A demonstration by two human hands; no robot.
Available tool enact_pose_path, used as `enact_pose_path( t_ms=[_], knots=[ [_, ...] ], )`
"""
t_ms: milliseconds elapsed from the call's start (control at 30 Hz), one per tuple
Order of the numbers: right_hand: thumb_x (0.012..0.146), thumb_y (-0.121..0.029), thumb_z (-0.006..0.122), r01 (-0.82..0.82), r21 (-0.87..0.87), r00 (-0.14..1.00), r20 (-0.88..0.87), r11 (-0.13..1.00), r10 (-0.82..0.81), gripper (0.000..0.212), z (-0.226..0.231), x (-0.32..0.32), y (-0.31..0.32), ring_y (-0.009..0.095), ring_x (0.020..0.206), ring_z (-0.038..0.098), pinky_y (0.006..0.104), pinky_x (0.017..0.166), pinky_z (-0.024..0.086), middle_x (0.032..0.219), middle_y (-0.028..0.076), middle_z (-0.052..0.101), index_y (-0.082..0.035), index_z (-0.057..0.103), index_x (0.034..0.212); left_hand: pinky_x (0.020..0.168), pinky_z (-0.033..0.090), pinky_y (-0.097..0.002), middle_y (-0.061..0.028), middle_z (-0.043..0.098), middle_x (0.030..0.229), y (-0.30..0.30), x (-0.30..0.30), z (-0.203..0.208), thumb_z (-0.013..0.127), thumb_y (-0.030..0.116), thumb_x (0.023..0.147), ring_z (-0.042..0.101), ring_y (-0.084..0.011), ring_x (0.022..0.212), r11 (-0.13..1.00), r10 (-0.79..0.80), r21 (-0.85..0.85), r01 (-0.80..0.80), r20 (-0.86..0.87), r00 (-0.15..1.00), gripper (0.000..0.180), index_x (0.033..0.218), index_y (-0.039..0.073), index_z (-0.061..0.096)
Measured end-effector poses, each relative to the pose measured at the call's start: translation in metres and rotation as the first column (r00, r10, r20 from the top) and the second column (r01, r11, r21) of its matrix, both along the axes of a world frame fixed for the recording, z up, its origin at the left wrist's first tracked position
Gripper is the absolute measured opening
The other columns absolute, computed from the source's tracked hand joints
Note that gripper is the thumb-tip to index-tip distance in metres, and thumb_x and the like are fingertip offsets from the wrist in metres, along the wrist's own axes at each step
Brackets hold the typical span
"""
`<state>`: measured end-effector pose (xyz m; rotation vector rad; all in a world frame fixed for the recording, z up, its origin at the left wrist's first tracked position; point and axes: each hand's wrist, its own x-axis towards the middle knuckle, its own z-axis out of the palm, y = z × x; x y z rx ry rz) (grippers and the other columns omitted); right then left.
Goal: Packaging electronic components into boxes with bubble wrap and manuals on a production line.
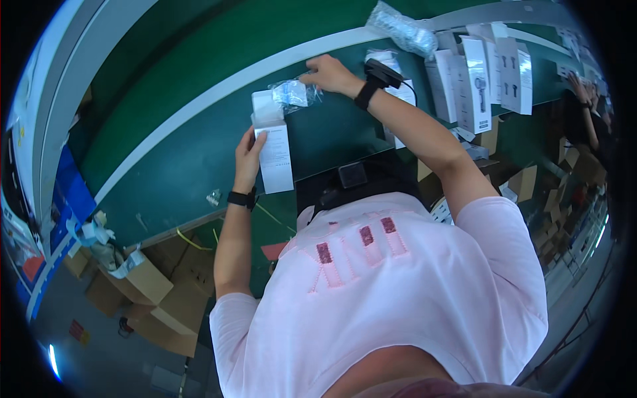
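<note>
A tall white carton (pixel 275 159) with fine print lies on the green table in front of me, its top flap (pixel 267 106) open and pointing away. My left hand (pixel 248 159) grips the carton's left side, thumb on its front face. Just beyond the open end is a clear plastic bag (pixel 290 93) with something white and light blue inside; what it is I cannot make out. My right hand (pixel 330 74) has its fingers closed at the bag's right upper edge. Black bands circle both wrists, and a black device (pixel 383 73) sits on the right one.
Several printed white boxes (pixel 474 86) stand upright at the right. Behind them lies a bubble-wrapped bundle (pixel 403 30). Another white box (pixel 401 93) is partly hidden by my right forearm. Brown cartons (pixel 156 292) fill the lower left. At far right shows another person's hand (pixel 580 89).
</note>
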<state>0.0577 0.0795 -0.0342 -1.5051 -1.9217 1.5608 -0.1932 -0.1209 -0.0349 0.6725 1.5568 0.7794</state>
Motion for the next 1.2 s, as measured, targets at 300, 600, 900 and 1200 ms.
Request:
enact_pose_path(
  t_ms=[300, 600, 900, 1200],
  knots=[
    [0.070, -0.027, 0.073, -0.273, 0.401, 0.662, 0.738, 0.874, -0.131, 0.068, 0.010, 0.196, 0.104, 0.039, 0.107, 0.056, 0.0471, 0.090, 0.046, 0.116, 0.024, 0.057, -0.006, 0.045, 0.128, 0.109, 0.029, -0.0423, -0.0243, 0.036, 0.141, 0.032, 0.084, 0.099, 0.071, 0.032, 0.085, 0.037, -0.0353, 0.130, 0.927, 0.182, 0.367, 0.079, -0.624, 0.760, 0.079, 0.142, -0.004, 0.031],
    [0.071, -0.021, 0.078, 0.095, 0.721, 0.992, -0.012, 0.686, -0.125, 0.075, 0.215, 0.076, -0.013, 0.023, 0.095, 0.061, 0.0328, 0.083, 0.049, 0.116, 0.018, 0.061, 0.002, 0.045, 0.134, 0.108, 0.031, -0.0409, -0.0269, 0.035, 0.142, 0.090, 0.221, 0.164, 0.085, 0.024, 0.067, 0.038, -0.0327, 0.131, 0.685, 0.101, 0.726, -0.055, -0.020, 0.995, 0.109, 0.147, -0.004, 0.015],
    [0.068, -0.010, 0.079, -0.027, 0.852, 0.932, -0.167, 0.523, 0.320, 0.057, 0.357, 0.110, -0.064, 0.014, 0.073, 0.056, 0.0239, 0.058, 0.045, 0.100, 0.011, 0.063, -0.003, 0.059, 0.121, 0.097, 0.044, -0.0353, -0.0095, 0.057, 0.123, 0.032, 0.174, 0.215, 0.084, 0.016, 0.067, 0.056, -0.0200, 0.112, 0.844, -0.402, 0.528, 0.097, 0.503, 0.765, 0.079, 0.133, 0.000, 0.045],
    [0.051, 0.003, 0.070, -0.104, 0.950, 0.922, -0.019, 0.293, 0.387, 0.045, 0.361, 0.091, -0.118, 0.019, 0.063, 0.053, 0.0264, 0.052, 0.042, 0.081, 0.006, 0.055, -0.005, 0.072, 0.096, 0.098, 0.044, -0.0344, -0.0082, 0.059, 0.124, 0.020, 0.182, 0.220, 0.085, 0.017, 0.065, 0.057, -0.0195, 0.113, 0.881, -0.419, 0.473, -0.014, 0.794, 0.441, 0.078, 0.132, 0.002, 0.048]
  ],
)
